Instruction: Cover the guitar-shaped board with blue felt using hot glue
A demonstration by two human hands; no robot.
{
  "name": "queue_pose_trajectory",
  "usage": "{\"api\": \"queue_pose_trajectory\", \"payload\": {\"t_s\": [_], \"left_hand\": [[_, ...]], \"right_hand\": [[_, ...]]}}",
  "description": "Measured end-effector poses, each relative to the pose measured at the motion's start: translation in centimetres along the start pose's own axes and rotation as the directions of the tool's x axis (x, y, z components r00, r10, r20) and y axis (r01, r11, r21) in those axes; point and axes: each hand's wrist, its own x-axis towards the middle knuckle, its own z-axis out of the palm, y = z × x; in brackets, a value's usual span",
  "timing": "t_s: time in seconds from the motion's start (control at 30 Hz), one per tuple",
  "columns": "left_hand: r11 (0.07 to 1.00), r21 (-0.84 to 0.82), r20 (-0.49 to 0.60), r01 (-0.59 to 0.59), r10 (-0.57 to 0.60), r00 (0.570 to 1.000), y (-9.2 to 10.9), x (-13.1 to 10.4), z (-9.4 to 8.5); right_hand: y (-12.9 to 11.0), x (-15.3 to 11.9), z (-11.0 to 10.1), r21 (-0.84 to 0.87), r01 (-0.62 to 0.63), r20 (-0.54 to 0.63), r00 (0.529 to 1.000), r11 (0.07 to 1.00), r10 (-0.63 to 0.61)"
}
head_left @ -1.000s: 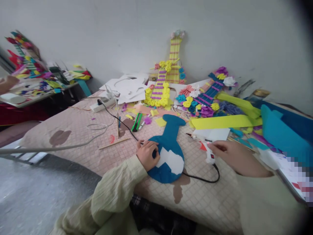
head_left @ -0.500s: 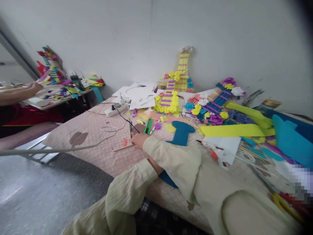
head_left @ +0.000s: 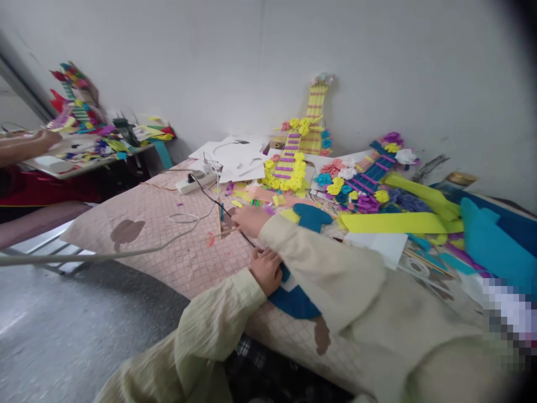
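Note:
My right hand (head_left: 250, 221) reaches left across the table with its fingers closed on a thin wooden stick (head_left: 229, 230), most of which the hand hides. Close by, a second wooden stick (head_left: 220, 219) points away from me. A black cable (head_left: 213, 200) runs beneath the right hand. Nearer to me, my left hand (head_left: 267, 271) lies on the table at the left edge of a dark blue felt piece (head_left: 296, 303), its fingers resting down. The right sleeve covers the middle of that felt. Only a bit of the green cutter (head_left: 254, 202) shows behind my right hand.
A white power strip (head_left: 195, 183) and white papers (head_left: 239, 159) lie at the back. Yellow and blue flower-trimmed crafts (head_left: 285, 168) stand against the wall. Yellow felt (head_left: 394, 223) and turquoise felt (head_left: 482, 235) lie right. A grey cable (head_left: 126, 257) crosses the left; another person's arm (head_left: 29, 146) is beyond.
My right hand has moved away from me and slightly right, and the stick has shifted with it. My left hand now shows from under the right sleeve, which covers the glue gun's spot.

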Motion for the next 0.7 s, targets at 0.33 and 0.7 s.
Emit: {"api": "queue_pose_trajectory", "payload": {"t_s": [0.33,0.7], "left_hand": [[0.990,-0.138,0.022,-0.042,0.046,0.999,0.1,0.1,-1.2],[0.997,-0.070,0.070,-0.039,0.044,0.997,0.4,0.3,-1.5]], "right_hand": [[4.7,-18.9,-2.2,0.137,-0.308,-0.335,0.880,0.942,0.336],[1.9,-20.8,7.5,0.134,-0.457,-0.304,0.826,0.879,0.475]]}}
